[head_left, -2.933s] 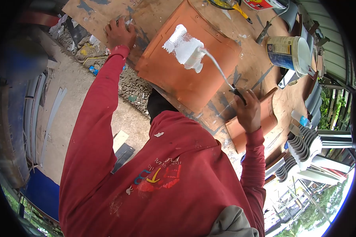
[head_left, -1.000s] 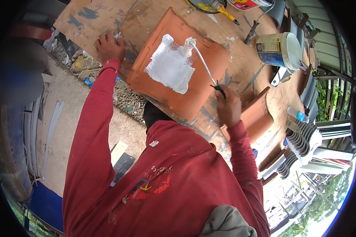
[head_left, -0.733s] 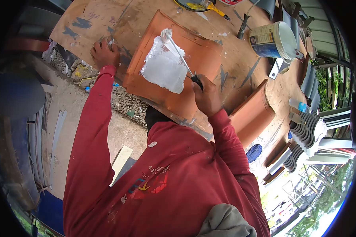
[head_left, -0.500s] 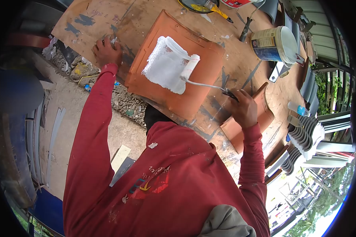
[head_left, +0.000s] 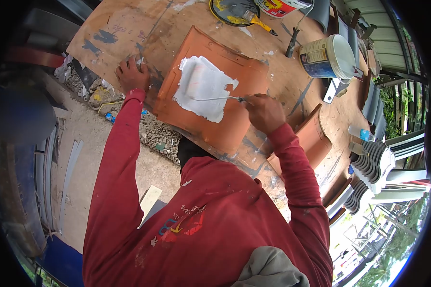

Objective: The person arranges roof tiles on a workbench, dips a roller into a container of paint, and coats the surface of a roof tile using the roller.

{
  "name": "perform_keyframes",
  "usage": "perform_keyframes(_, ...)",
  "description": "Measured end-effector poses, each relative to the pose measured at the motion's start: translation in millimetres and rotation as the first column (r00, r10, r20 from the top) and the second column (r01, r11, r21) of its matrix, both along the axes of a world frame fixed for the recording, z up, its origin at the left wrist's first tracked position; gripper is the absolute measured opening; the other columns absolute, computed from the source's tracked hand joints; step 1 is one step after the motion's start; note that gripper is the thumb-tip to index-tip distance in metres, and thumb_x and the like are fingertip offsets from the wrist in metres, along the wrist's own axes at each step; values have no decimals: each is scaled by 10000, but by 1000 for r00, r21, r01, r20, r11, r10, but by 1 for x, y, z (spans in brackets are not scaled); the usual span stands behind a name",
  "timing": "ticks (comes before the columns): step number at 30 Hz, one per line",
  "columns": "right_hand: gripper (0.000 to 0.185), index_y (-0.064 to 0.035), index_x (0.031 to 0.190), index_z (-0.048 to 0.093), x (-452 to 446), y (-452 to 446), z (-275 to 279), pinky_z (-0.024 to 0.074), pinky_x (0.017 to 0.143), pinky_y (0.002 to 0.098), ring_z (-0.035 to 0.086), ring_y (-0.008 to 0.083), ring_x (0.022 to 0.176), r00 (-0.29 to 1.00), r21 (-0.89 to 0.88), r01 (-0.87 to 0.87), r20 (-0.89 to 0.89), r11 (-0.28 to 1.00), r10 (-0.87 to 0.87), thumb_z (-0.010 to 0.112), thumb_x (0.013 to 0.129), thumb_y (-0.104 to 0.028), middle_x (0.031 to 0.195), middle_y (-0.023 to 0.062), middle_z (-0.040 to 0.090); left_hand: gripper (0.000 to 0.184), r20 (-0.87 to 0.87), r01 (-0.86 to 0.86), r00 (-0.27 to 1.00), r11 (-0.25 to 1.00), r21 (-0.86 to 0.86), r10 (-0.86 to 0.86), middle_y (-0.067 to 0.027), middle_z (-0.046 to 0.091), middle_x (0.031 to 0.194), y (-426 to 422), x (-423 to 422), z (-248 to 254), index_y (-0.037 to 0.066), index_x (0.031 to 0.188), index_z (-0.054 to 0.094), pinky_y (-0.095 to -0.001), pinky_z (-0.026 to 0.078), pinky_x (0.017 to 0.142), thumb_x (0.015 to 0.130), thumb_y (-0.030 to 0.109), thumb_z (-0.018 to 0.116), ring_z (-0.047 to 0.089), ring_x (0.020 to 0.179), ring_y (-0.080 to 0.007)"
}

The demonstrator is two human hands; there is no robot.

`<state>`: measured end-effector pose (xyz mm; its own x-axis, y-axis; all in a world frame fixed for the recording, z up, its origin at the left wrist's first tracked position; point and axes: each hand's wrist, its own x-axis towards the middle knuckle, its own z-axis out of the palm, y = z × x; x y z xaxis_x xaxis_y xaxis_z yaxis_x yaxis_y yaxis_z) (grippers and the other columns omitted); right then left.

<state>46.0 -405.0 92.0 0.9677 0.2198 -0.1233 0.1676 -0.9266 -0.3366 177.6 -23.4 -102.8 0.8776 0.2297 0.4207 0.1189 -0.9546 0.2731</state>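
Observation:
My right hand (head_left: 265,113) is closed around the dark handle of a paint roller, right of the painted patch. The roller's thin metal rod runs left to its white head (head_left: 193,86), which lies on the left part of the white paint (head_left: 210,93). Beneath it, an orange roof tile (head_left: 244,79) rests on a wooden board, with bare orange around the patch. My left hand (head_left: 132,75) rests on the board's edge, left of the tile, its fingers bent and slightly apart. Something small and pale shows at its fingertips, too small to name.
An open paint bucket (head_left: 316,57) stands on the board (head_left: 143,24) at the right. At the top are a round black lid (head_left: 220,12), a yellow-handled brush (head_left: 261,22) and a red and white tub (head_left: 277,7). Another orange tile (head_left: 311,138) lies beyond my right forearm.
The roller head has moved left across the tile from the patch's right side, and my right hand has moved left with it. The white patch covers more than in the oldest frame. My left hand stays at the edge.

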Motion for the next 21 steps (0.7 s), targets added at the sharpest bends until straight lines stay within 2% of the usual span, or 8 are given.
perform_keyframes(3, 147, -131, 934, 749, -15, -31, 32, 563, 707, 500, 707, 394, 811, 992, -164, 65, -98, 984, -82, 666, 939, -252, 909, 144, 734, 439, -19, 11, 1000, 1000, -26, -11, -160, 554, 1285, 0, -1, 5, 120, 1267, 661, -535, 459, 1020, 905, 369, 645, 520, 1165, -411)
perform_keyframes(8, 204, -107, 901, 752, -19, -52, 85, 556, 716, 511, 705, 402, 814, 965, -251, 139, -181, 958, -187, 661, 946, -284, 873, 161, 730, 441, -54, 0, 999, 1000, -17, -1, -158, 548, 1287, -2, 0, 5, 116, 1268, 647, -538, 459, 1023, 911, 374, 643, 515, 1182, -409)
perform_keyframes(9, 214, -105, 931, 763, -16, -51, 84, 557, 718, 502, 705, 402, 820, 975, -253, 112, -160, 961, -155, 660, 949, -291, 892, 169, 728, 441, -69, -2, 998, 1000, -10, 1, -158, 547, 1286, 0, -1, 6, 115, 1269, 642, -539, 458, 1025, 913, 375, 642, 514, 1186, -409)
perform_keyframes(12, 214, -104, 949, 769, -8, -39, 41, 557, 720, 497, 706, 397, 833, 988, -237, 96, -97, 967, -122, 655, 950, -285, 913, 163, 730, 440, -84, -5, 996, 1000, -23, 3, -158, 545, 1285, -1, -1, 9, 118, 1273, 636, -540, 460, 1024, 916, 374, 640, 514, 1189, -409)
perform_keyframes(14, 186, -98, 958, 769, -1, -29, 9, 556, 719, 499, 703, 388, 827, 988, 35, 105, -115, 994, -101, 663, 947, -250, 926, 147, 735, 435, -75, -6, 997, 1000, -21, 4, -158, 544, 1286, -1, -1, 7, 120, 1271, 639, -539, 460, 1024, 915, 371, 642, 514, 1190, -408)
perform_keyframes(15, 186, -98, 958, 769, 2, -20, -1, 556, 719, 499, 703, 388, 827, 988, 33, 111, -110, 993, -107, 663, 947, -250, 926, 147, 735, 431, -71, -10, 997, 1000, -15, 9, -159, 544, 1287, -1, -1, 5, 122, 1269, 641, -538, 460, 1024, 914, 367, 644, 514, 1191, -407)
perform_keyframes(17, 156, -93, 968, 772, 6, -5, -12, 557, 713, 488, 701, 375, 820, 998, 183, 62, -17, 981, -60, 680, 940, -216, 914, 135, 733, 427, -53, -2, 999, 1000, -13, 1, -158, 546, 1283, 0, -1, 2, 124, 1268, 644, -537, 459, 1022, 913, 361, 646, 516, 1186, -408)
perform_keyframes(21, 139, -88, 971, 776, 13, 2, 22, 560, 701, 468, 700, 366, 799, 995, 94, 37, 87, 995, -46, 698, 924, -194, 902, 128, 730, 422, -35, 6, 999, 1000, -22, -7, -155, 556, 1270, 0, -1, 4, 125, 1268, 648, -532, 457, 1019, 906, 340, 654, 524, 1167, -411)
